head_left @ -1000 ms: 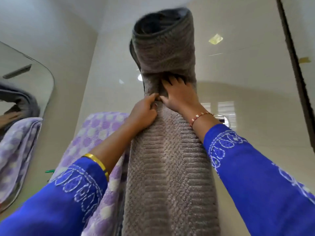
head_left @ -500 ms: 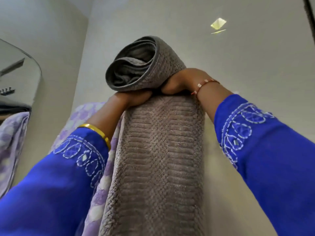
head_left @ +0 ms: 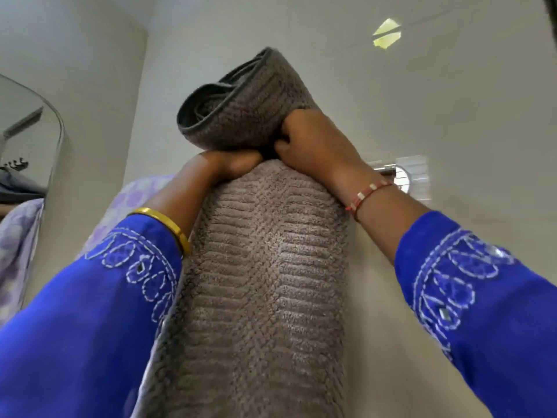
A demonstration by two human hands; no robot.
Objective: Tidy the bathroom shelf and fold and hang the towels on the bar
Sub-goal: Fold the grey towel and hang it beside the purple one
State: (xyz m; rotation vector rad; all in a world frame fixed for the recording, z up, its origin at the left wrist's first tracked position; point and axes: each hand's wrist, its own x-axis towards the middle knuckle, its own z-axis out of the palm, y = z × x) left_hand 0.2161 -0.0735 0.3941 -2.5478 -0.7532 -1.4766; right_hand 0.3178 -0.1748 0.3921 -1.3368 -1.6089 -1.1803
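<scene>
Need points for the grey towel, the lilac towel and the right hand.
grey towel (head_left: 265,297): head view, on the ribbed hanging front panel.
lilac towel (head_left: 132,191): head view, on the patterned part showing left of the grey towel.
right hand (head_left: 313,143): head view, on the back of the hand gripping the roll.

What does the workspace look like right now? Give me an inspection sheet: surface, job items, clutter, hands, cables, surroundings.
Surface: pale wall; the bar itself is hidden.
Job's things: grey towel hangs down the middle, its upper end a roll held above the hanging part; purple patterned towel hangs just left of it.
Clutter: nothing seen.
Hands: left hand tucked under the roll, its fingers hidden; right hand grips the roll's right side.
Cables: nothing seen.
Surroundings: mirror on the left wall, reflecting the towels; shiny fitting by the right wrist, too blurred to identify.
</scene>
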